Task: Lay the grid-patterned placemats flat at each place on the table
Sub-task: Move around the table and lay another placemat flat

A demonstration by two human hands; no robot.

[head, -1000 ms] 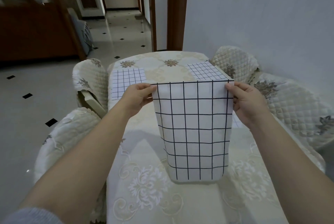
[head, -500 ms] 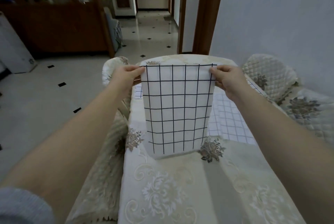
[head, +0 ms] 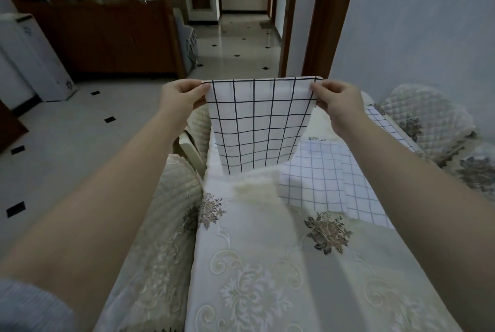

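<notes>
Above the tabletop [head: 267, 256] at frame centre, left hand [head: 182, 96] and right hand [head: 338, 102] are pinching the hanging placemat [head: 259, 128] by its top corners, fingers [head: 201, 88] clamped. Lowered carelessly, its bottom edge is risking folding under or overlapping the laid placemat [head: 316, 176] rightward.
</notes>
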